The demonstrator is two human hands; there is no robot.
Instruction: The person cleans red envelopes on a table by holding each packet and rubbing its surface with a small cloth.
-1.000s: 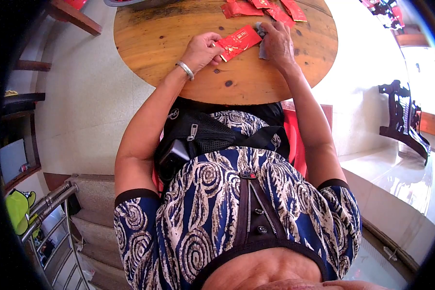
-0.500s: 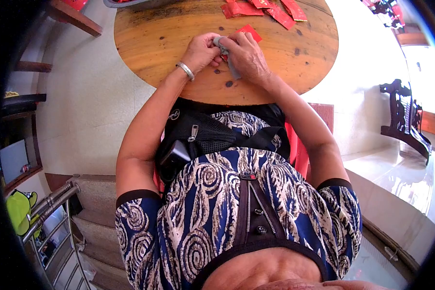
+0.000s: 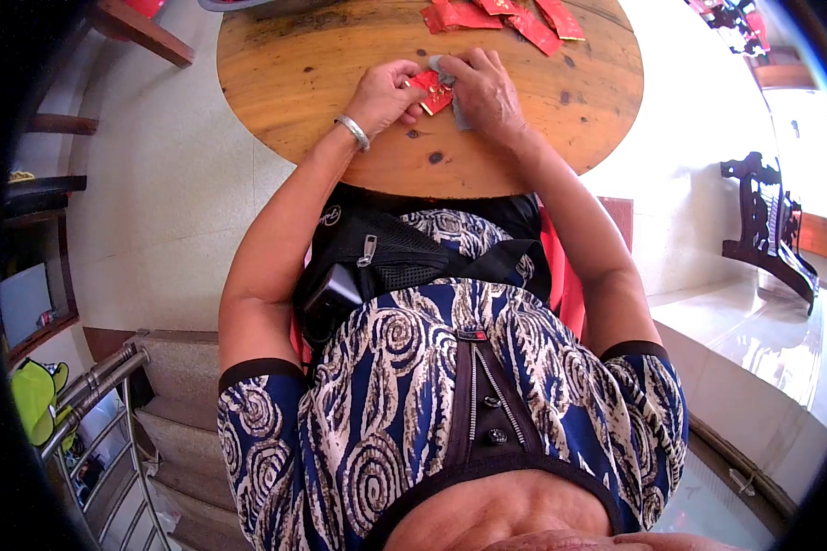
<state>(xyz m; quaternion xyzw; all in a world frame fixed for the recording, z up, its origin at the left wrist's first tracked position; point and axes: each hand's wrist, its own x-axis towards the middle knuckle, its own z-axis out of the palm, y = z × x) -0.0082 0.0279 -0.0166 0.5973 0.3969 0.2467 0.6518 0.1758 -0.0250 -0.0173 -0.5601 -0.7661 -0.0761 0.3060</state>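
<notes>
Over the round wooden table point(image 3: 340, 156), my left hand point(image 3: 386, 94) pinches a small red packet point(image 3: 429, 95) with gold marks by its left edge. My right hand point(image 3: 489, 96) is closed on a grey cloth point(image 3: 461, 115), part of which also shows above the packet. The cloth touches the packet's right side. My right fingertips are partly hidden by the back of the hand. On my left wrist sits a silver bracelet point(image 3: 352, 133).
Several similar red packets point(image 3: 533, 32) lie at the table's far side. A grey tray's rim point(image 3: 248, 7) shows at the far left edge. A black bag point(image 3: 395, 253) rests on my lap. Stairs with a metal railing point(image 3: 101, 390) are at lower left, and a dark carved chair point(image 3: 767, 230) stands right.
The red packet now shows between my hands, where the cloth and fingers covered most of it. My right hand has shifted slightly right with the cloth. The red piece beyond it no longer shows.
</notes>
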